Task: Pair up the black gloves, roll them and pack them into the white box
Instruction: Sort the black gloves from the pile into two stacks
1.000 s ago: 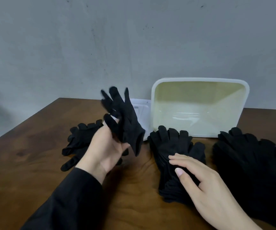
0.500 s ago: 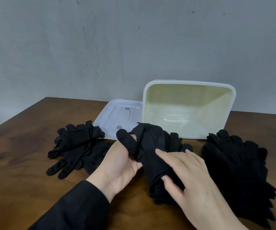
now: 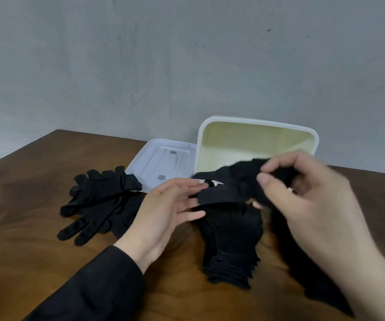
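Right hand (image 3: 302,195) pinches a limp glove (image 3: 230,186) above the stack (image 3: 230,239); left hand (image 3: 163,212) open beside it. Risk: a one-sided pinch may let the fabric slide free, spoiling alignment

Right hand (image 3: 302,193) pinching a glove (image 3: 230,184) above the stack (image 3: 232,239). Left hand (image 3: 163,212) open beside it. White box (image 3: 256,140) behind.

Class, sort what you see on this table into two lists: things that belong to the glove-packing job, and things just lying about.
Part of the job:
- lifted glove, pinched by the right hand
- left hand, open beside it
- middle glove stack
- left glove pile
- white box, nothing in it

Lying about:
- box lid, flat on the wooden table
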Motion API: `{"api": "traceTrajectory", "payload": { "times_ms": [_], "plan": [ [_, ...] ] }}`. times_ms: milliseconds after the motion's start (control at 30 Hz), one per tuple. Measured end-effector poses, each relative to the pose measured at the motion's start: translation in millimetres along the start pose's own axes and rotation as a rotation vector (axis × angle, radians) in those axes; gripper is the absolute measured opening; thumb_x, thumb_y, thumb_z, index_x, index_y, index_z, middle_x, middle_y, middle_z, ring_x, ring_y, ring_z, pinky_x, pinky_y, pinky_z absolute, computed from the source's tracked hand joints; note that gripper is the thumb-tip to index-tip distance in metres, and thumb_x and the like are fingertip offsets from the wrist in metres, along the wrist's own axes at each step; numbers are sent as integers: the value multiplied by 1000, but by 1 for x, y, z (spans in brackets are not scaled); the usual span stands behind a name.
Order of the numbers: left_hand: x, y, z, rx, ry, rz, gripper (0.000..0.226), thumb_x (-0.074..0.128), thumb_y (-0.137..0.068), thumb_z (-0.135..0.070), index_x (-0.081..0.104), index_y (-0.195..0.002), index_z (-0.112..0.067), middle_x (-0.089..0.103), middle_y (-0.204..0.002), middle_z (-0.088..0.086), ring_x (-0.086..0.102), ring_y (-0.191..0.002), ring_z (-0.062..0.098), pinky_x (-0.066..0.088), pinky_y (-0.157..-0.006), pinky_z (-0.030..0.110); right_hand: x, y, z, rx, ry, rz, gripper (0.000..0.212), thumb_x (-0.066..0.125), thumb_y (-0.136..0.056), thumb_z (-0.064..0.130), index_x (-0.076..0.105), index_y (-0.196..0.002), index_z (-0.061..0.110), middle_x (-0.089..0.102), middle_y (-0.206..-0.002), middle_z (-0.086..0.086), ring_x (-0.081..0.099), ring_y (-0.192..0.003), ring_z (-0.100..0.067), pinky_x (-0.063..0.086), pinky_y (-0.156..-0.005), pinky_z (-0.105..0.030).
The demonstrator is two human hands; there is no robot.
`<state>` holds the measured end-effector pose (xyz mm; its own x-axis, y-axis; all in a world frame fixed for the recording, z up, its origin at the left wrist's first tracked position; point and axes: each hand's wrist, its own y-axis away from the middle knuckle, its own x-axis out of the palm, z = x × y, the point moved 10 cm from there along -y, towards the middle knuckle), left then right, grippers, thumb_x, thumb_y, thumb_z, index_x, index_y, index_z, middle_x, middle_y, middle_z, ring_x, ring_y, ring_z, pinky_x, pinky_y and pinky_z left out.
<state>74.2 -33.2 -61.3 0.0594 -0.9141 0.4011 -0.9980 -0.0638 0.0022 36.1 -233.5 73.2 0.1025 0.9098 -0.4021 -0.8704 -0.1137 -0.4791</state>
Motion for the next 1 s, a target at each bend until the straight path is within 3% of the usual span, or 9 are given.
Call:
{"api": "traceTrajectory", "payload": {
  "times_ms": [67, 167, 333, 567, 667, 733, 833, 900, 1000],
  "plan": [
    [-17, 0, -7, 53, -140, -149, 25, 45, -103, -13, 67, -109, -4, 76, -101, 11, 73, -90, 31, 55, -79, 43, -1, -22, 0, 47, 91, 105, 31, 64, -90, 9, 60, -94, 39, 63, -81, 8, 68, -59, -10, 59, -66, -28],
    [-33, 2, -15, 85, -142, -279, 22, 47, -101, -14, 68, -103, -7, 76, -89, 13, 67, -71, 27, 53, -66, 38, -5, -48, 7, 37, 196, 240, 43, 63, -89, 3, 60, -106, 42, 69, -92, 10, 65, -55, -11, 53, -54, -25],
    [-44, 1, -17, 98, -150, -351, 24, 47, -99, -11, 71, -99, -9, 73, -80, 10, 62, -64, 23, 51, -57, 32, -15, -80, -6, 167, 229, 289, 9, 71, -90, 15, 75, -94, 20, 77, -91, 0, 73, -63, -22, 58, -86, -47],
    [-47, 0, -16, 105, -181, -358, 24, 47, -99, -12, 72, -96, -11, 72, -78, 9, 61, -61, 20, 50, -55, 29, -23, -97, 7, 3, 250, 31, 15, 66, -92, 17, 73, -86, 29, 75, -80, 6, 72, -71, -7, 49, -66, -19],
    [-51, 0, -18, 108, -203, -377, 25, 47, -98, -12, 72, -95, -12, 72, -77, 7, 61, -61, 20, 50, -55, 30, -12, -69, 12, -117, 265, -14, 25, 67, -91, 14, 69, -82, 38, 67, -65, 23, 59, -59, 6, 37, -54, -5],
    [-50, -1, -18, 112, -241, -377, 26, 47, -97, -11, 72, -93, -13, 72, -75, 5, 60, -62, 19, 50, -57, 31, 10, -34, -2, -171, 319, 48, 31, 69, -89, 11, 69, -86, 42, 69, -78, 29, 60, -75, 15, 38, -68, 1],
    [-37, -4, -21, 162, -531, -278, 23, 51, -95, -17, 72, -90, -24, 71, -77, -11, 62, -67, 4, 50, -68, 21, 49, 20, -47, -226, 446, 191, 25, 77, -83, 8, 75, -96, 29, 68, -95, 22, 61, -95, 10, 39, -85, -2],
    [-13, -3, -16, 230, -836, -112, 17, 55, -96, -30, 71, -96, -33, 68, -89, -21, 60, -85, -6, 43, -76, 8, 66, 48, -74, -222, 442, 271, 19, 76, -85, 18, 76, -102, 27, 64, -103, 23, 60, -103, 5, 42, -90, -6],
    [15, 0, 3, 311, -1103, 92, 25, 52, -97, -44, 67, -117, -40, 55, -118, -28, 46, -115, -10, 32, -98, 9, 64, 60, -80, -231, 442, 236, 25, 60, -91, 41, 75, -109, 32, 61, -112, 26, 51, -115, 6, 42, -95, -14]
  ]
}}
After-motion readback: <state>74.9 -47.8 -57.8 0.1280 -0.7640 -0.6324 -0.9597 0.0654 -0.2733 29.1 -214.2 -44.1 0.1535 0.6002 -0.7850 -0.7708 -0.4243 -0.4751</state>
